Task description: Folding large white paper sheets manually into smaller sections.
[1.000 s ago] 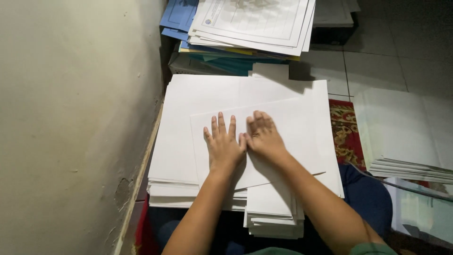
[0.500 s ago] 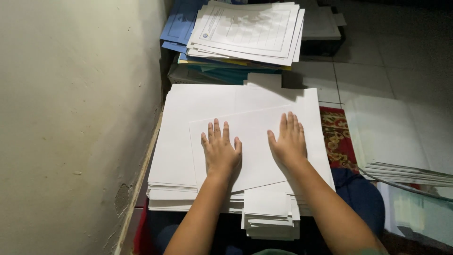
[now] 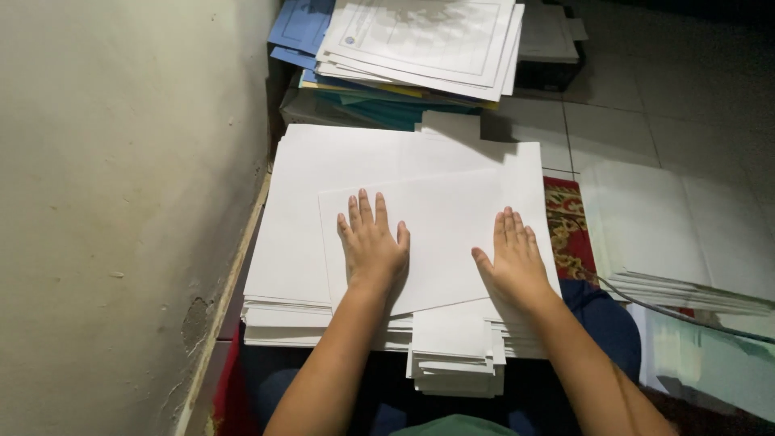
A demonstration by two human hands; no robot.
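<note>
Head view, one moment. Left hand [image 3: 373,246]: laid flat, palm down, fingers spread slightly, nothing gripped; it is pressed on the left part of a white sheet [image 3: 440,234]. Right hand [image 3: 511,262]: likewise flat and open, nothing gripped, pressed on the sheet's right edge, well apart from the left hand. Sheet: set slightly askew on top of a paper stack [image 3: 323,234], its near edge overhanging the stack's front. Smaller pile [image 3: 456,355]: seen below the sheet, between the forearms. Wall [image 3: 121,202]: pale, just beside the stack's left edge. Printed papers [image 3: 420,40]: piled over blue folders [image 3: 299,28] beyond the stack. Second stack [image 3: 678,242]: white sheets on the tiled floor [image 3: 630,113] to the right. Patterned rug [image 3: 569,226]: seen between the two stacks.
</note>
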